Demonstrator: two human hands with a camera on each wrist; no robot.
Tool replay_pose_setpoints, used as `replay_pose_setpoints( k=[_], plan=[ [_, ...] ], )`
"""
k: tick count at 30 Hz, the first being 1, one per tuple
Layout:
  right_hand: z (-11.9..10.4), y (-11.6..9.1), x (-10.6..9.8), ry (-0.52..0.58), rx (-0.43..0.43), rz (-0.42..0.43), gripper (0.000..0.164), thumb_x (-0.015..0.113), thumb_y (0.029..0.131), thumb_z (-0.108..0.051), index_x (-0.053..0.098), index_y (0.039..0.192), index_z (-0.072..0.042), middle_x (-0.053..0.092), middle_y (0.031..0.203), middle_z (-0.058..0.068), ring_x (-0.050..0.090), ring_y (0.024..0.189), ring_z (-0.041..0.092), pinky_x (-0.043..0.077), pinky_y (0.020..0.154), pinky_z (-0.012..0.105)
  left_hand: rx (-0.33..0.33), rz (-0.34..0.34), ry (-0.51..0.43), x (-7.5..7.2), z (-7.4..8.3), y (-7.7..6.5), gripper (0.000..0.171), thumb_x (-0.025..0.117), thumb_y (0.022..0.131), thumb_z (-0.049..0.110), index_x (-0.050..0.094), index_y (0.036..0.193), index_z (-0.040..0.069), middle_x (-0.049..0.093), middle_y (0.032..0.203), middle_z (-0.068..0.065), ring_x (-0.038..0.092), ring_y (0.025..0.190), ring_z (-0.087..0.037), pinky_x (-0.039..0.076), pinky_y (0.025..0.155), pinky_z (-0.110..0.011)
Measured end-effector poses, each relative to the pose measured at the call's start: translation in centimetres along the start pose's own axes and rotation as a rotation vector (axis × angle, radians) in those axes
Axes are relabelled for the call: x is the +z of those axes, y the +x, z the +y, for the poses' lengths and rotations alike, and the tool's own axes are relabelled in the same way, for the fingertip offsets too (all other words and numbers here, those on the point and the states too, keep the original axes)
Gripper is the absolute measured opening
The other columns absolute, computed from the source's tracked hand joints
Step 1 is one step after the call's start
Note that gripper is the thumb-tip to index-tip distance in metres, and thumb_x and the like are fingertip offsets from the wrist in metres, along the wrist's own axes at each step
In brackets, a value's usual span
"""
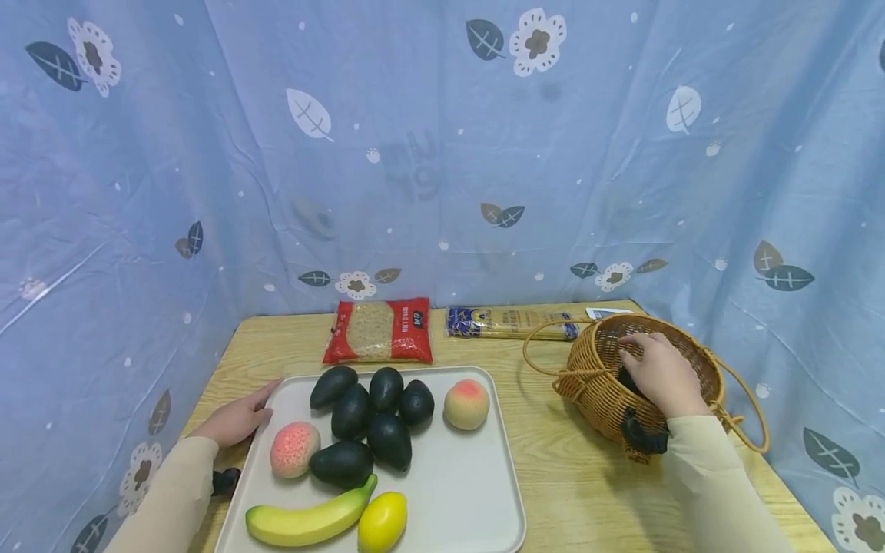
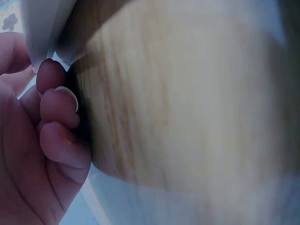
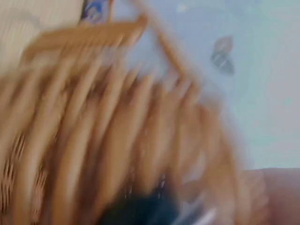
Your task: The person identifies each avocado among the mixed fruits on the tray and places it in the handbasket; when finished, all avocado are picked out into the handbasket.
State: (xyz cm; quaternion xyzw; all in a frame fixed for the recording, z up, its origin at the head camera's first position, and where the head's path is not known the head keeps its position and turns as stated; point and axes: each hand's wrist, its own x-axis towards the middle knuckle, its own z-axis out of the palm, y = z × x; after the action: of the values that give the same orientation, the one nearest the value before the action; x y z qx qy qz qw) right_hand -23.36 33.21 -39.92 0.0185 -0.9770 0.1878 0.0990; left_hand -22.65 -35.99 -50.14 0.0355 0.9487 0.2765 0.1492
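Observation:
In the head view, my left hand (image 1: 235, 421) grips the left rim of a white tray (image 1: 463, 491), and the left wrist view shows curled fingers (image 2: 58, 105) at its edge. The tray carries several dark green avocados (image 1: 349, 412), two peaches (image 1: 466, 405), a banana (image 1: 307, 522) and a lemon (image 1: 382, 522). On the right, my right hand (image 1: 660, 374) reaches into the mouth of a tilted wicker basket (image 1: 594, 399). Its fingers hold a dark avocado (image 1: 626, 381), mostly hidden by the hand and the basket wall. Blurred basket weave (image 3: 117, 126) fills the right wrist view.
Behind the tray lies a red bag of pasta (image 1: 379, 330). A long yellow-and-blue noodle packet (image 1: 508, 322) is to its right, partly behind the basket's looped handle (image 1: 528, 353). Blue patterned curtain (image 1: 442, 153) encloses the wooden table (image 1: 553, 491) at the back and sides.

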Motion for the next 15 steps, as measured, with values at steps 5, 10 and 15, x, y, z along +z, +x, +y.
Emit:
replay_pose_setpoints(
  k=[5, 10, 15],
  plan=[
    [-5.4, -1.1, 0.4, 0.126, -0.138, 0.186, 0.026, 0.064, 0.103, -0.009, 0.072, 0.127, -0.004, 0.061, 0.124, 0.023, 0.070, 0.094, 0.035, 0.054, 0.066, 0.050, -0.014, 0.002, -0.009, 0.0, -0.3, -0.1, 0.069, 0.052, 0.109, 0.026, 0.020, 0.167, 0.007, 0.036, 0.157, -0.038, 0.038, 0.137, -0.065, 0.033, 0.106, -0.080],
    [-11.5, -2.1, 3.3, 0.267, -0.317, 0.091, 0.027, 0.069, 0.100, -0.004, 0.072, 0.127, -0.008, 0.064, 0.121, 0.012, 0.070, 0.100, 0.028, 0.059, 0.072, 0.040, -0.014, 0.003, -0.005, 0.0, -0.1, -0.3, 0.069, 0.052, 0.110, 0.027, 0.020, 0.167, 0.007, 0.036, 0.157, -0.038, 0.039, 0.137, -0.065, 0.034, 0.106, -0.079],
    [-16.9, -3.6, 7.3, 0.419, -0.463, -0.085, 0.039, 0.076, 0.094, -0.002, 0.069, 0.132, -0.010, 0.063, 0.122, 0.009, 0.068, 0.101, 0.026, 0.061, 0.076, 0.030, 0.006, 0.011, 0.002, 0.1, 0.3, -0.4, 0.067, 0.051, 0.110, 0.025, 0.021, 0.167, 0.007, 0.039, 0.155, -0.039, 0.043, 0.134, -0.064, 0.036, 0.105, -0.077]
  ],
)
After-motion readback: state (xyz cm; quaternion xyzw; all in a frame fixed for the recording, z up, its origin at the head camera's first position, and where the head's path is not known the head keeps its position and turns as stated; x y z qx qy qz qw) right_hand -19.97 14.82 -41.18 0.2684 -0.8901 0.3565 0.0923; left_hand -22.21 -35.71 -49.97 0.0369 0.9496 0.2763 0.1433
